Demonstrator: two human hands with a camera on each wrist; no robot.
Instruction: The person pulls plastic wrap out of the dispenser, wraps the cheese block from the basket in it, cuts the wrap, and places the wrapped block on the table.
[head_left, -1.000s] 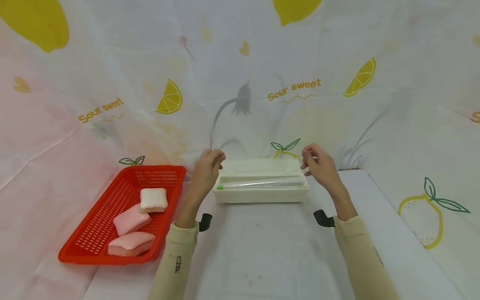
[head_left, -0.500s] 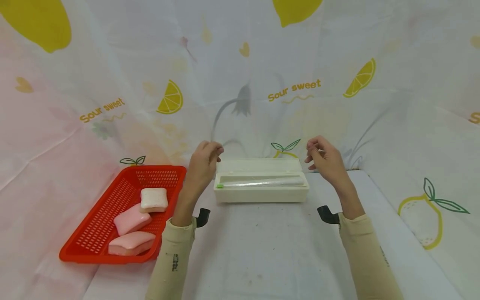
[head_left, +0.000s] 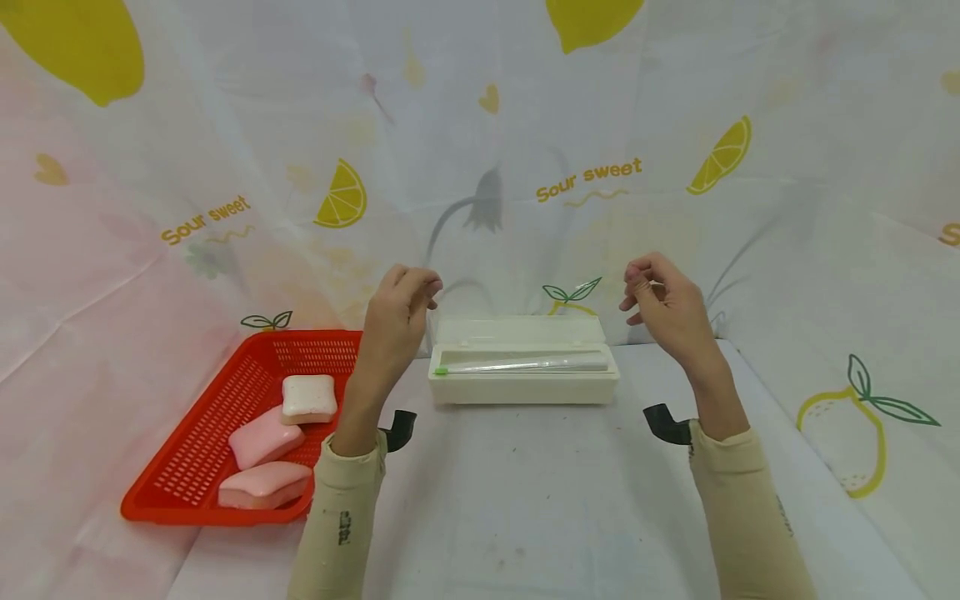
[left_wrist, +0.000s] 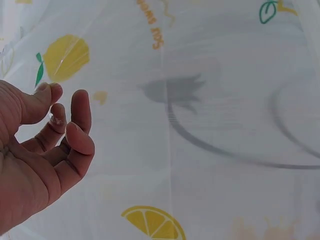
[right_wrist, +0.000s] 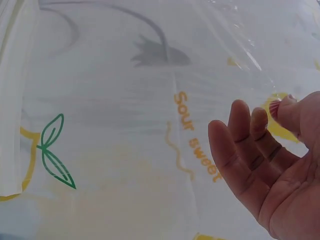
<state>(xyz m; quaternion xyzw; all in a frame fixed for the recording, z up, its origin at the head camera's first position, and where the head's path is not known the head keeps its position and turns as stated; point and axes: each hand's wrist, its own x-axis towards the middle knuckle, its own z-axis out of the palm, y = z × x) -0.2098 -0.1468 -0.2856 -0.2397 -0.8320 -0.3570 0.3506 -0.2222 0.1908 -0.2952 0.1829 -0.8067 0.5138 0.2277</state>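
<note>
A long white cling film dispenser [head_left: 523, 388] stands at the back of the table with its lid [head_left: 519, 331] raised. Inside lies a roll of cling film [head_left: 540, 363]. Clear cling film [right_wrist: 245, 47] shows as creases that run to the right thumb in the right wrist view. My left hand [head_left: 394, 321] is raised at the left of the dispenser, thumb and index finger pinching a corner of the film. Across from it, my right hand [head_left: 670, 310] pinches the other corner, higher than the dispenser. The film is nearly invisible in the head view.
A red plastic basket [head_left: 168, 442] sits at the left. It holds a white soap bar [head_left: 309, 398] and two pink soap bars, one [head_left: 264, 437] behind the other [head_left: 264, 485]. A lemon-print cloth [head_left: 480, 125] hangs behind the white-covered table [head_left: 517, 500].
Both hands have risen and drawn apart, the left moving left and the right moving right, with the film between them. The dispenser, basket and soaps have stayed in place.
</note>
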